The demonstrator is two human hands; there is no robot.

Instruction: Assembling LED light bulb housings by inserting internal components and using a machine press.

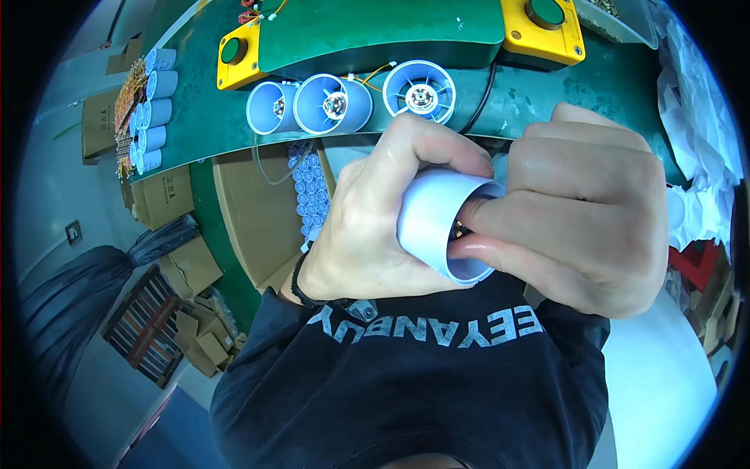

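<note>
At the green bench [209, 113], left fingers [439, 143] grasp a white cylinder [428, 219]; right fingers [516, 217] reach inside, their grip unclear.

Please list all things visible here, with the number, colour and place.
Hollow white plastic cylinder: one, white, centre.
Green tabletop: one, green, top.
Round plastic housings with metal hubs: three, pale blue, tabletop front edge.
Plastic cylinders with wires: several, pale blue, tabletop left.
Yellow button boxes: two, yellow, top.
Long casing: one, green, between these.
Small round pieces: many, pale blue, under tabletop.
Cardboard boxes: several, brown, left.
Slatted pallet: one, brown, lower left.
Draped cloth: one, dark, left.
Wrinkled sheeting: count unclear, white, right.
Shirt: one, black, bottom.
Left grip: one, bare, around cylinder.
Right grip: one, bare, fingers inside cylinder.
</note>
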